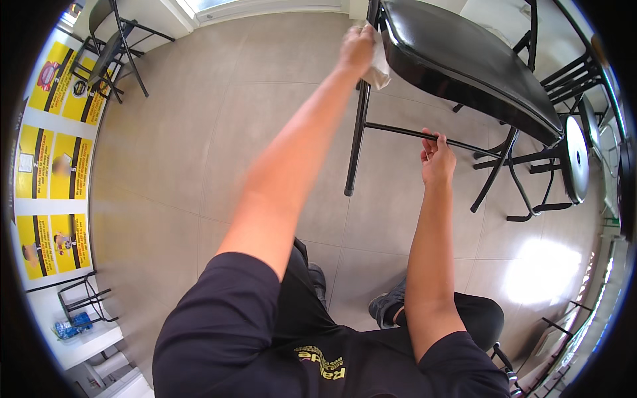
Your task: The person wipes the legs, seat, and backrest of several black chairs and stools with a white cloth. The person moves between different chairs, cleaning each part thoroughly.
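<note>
A black folding chair (464, 56) with a padded glossy seat stands before me at the upper right. My left hand (359, 50) is stretched far out to the seat's left side, its fingers closed around a pale cloth (379, 71). That cloth hangs against the chair's dark metal frame, between the tube and the seat edge. Lower down, the chair's thin black crossbar (395, 130) runs between its legs. My right hand (438, 158) grips this bar from below, with the fingers curled over it.
Behind the chair at right are more black chair frames and a round-seated stool (574, 159). Another folding chair (109, 60) stands at far left, beside a board of yellow panels (53, 159). A small black rack (83, 298) and a blue item (73, 326) are at lower left.
</note>
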Demonstrator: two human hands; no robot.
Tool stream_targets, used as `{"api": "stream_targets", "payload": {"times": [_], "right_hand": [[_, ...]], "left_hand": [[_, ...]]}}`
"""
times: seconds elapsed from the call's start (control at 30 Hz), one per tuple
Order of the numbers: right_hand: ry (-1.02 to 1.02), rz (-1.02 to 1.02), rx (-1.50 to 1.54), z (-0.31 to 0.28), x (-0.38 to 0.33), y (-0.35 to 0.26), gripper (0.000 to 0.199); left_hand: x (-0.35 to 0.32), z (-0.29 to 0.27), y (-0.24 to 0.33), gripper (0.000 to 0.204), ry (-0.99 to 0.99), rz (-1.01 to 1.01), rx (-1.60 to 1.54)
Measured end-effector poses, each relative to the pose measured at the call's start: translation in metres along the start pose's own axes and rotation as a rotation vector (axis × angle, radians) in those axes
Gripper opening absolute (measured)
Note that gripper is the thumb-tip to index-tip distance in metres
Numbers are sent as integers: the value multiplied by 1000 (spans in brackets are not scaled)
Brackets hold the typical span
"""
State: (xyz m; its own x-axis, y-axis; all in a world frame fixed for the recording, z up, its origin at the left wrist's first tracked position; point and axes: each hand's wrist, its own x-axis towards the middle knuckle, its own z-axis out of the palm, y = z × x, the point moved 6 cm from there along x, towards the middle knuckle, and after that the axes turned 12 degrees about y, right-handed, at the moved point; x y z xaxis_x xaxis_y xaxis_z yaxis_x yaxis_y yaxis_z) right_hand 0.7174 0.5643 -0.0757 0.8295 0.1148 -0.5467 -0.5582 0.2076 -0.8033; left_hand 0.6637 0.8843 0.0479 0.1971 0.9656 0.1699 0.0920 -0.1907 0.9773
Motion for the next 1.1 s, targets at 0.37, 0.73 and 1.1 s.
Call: {"api": "stream_targets", "payload": {"times": [0.37, 0.73, 1.1], "right_hand": [[111, -40, -56, -16, 4, -4, 22], [254, -73, -160, -44, 20, 15, 25], [89, -134, -137, -2, -1, -17, 21]], "left_hand": [[-164, -64, -76, 47, -218, 38, 340], [-308, -104, -177, 40, -274, -153, 564], [-243, -86, -142, 35, -86, -50, 413]]}}
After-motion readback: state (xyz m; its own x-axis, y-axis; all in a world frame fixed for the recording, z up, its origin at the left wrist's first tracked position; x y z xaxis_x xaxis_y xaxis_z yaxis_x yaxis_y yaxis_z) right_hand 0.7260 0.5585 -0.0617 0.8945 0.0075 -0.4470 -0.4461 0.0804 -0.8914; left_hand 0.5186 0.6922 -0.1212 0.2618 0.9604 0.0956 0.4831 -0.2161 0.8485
